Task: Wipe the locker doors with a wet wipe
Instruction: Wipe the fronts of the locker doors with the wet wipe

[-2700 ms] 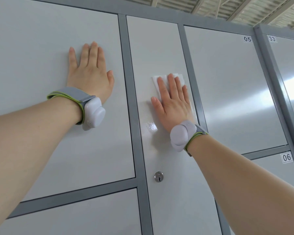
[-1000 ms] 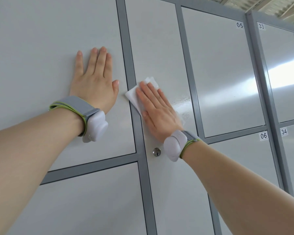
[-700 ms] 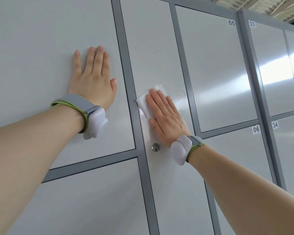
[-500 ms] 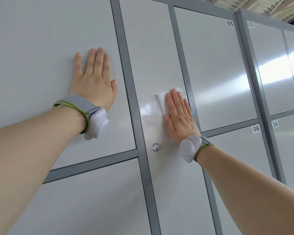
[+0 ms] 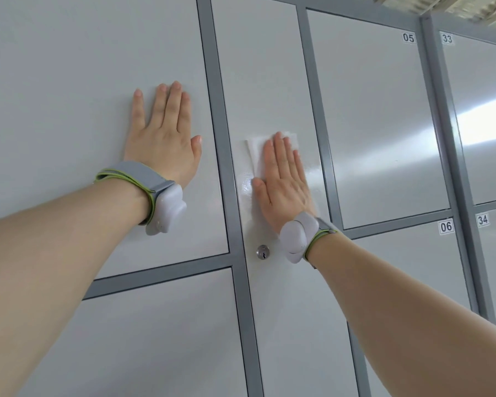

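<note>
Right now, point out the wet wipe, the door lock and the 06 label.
wet wipe [image 5: 254, 150]: head view, bare upper-left part.
door lock [image 5: 263, 251]: head view, keyhole centre.
06 label [image 5: 446, 226]: head view, its middle.

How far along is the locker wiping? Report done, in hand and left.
Done: a wet sheen on the tall middle door shows part of it is wiped. In hand: the right hand presses the wet wipe flat on that door; the left hand rests flat on the neighbouring door. Left: its lower part, plus door 05 and door 06, which show no wet streaks.
</note>
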Demonstrator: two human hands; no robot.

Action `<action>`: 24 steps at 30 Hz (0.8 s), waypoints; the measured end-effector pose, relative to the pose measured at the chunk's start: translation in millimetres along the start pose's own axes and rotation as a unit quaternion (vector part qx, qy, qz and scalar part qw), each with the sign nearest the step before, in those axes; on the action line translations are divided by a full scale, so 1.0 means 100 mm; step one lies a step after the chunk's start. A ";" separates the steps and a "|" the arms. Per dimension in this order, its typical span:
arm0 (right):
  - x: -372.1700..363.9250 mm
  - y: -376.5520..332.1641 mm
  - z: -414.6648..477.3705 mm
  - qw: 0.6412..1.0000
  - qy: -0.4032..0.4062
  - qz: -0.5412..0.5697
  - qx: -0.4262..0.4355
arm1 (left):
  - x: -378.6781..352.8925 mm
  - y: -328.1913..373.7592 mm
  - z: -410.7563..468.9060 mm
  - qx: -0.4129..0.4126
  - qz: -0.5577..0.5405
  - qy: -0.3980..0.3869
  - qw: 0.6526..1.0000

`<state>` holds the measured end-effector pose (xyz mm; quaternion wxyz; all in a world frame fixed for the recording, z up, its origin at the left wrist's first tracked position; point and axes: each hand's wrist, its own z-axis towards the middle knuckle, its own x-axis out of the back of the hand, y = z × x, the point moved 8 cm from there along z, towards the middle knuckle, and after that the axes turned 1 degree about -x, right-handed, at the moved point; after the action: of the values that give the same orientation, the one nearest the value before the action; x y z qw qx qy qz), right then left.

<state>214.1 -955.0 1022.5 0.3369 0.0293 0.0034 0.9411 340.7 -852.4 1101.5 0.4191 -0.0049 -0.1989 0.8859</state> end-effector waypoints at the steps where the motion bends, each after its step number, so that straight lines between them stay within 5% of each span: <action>1: -0.01 -0.09 -0.01 1.000 0.002 0.007 0.020 | 0.00 0.00 0.00 0.002 -0.003 -0.002 1.000; 11: -0.07 -0.29 -0.31 0.989 -0.026 0.019 0.143 | 0.02 -0.01 -0.01 0.011 0.016 -0.021 1.000; 24: 0.03 0.41 -0.30 0.999 -0.030 -0.004 -0.045 | 0.11 0.04 -0.25 -0.020 0.048 -0.056 0.997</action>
<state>184.1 -984.5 993.5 0.3411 0.0426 -0.0490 0.9378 335.2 -837.4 1078.9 0.3642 0.0270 -0.2398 0.8995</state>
